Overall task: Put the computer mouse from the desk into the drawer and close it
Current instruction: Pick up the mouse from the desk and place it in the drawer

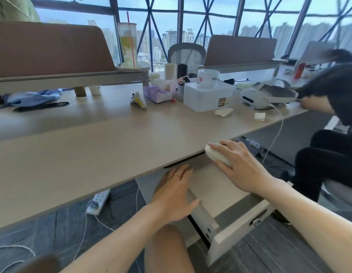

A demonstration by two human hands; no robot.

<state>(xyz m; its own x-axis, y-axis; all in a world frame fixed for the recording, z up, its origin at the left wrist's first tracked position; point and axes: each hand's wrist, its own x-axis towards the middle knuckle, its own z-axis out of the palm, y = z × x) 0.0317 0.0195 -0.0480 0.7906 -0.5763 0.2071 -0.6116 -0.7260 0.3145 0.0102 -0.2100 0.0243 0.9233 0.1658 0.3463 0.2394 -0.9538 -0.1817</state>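
Observation:
A white computer mouse (215,153) is gripped in my right hand (238,164), held just past the desk's front edge, above the back of the open drawer. The drawer (220,186) is pulled out from under the beige desk (112,138); its pale bottom shows and its white front panel (236,231) faces me at lower right. My left hand (175,192) lies flat on the drawer's left side wall, fingers spread toward the desk edge, a ring on one finger. It holds nothing.
On the desk's far side stand a white storage box (206,95), a tissue pack (155,93), a white headset (265,95) and a blue cloth (33,97). A person in black sits at right (332,123). A power strip (98,200) and cables lie on the floor.

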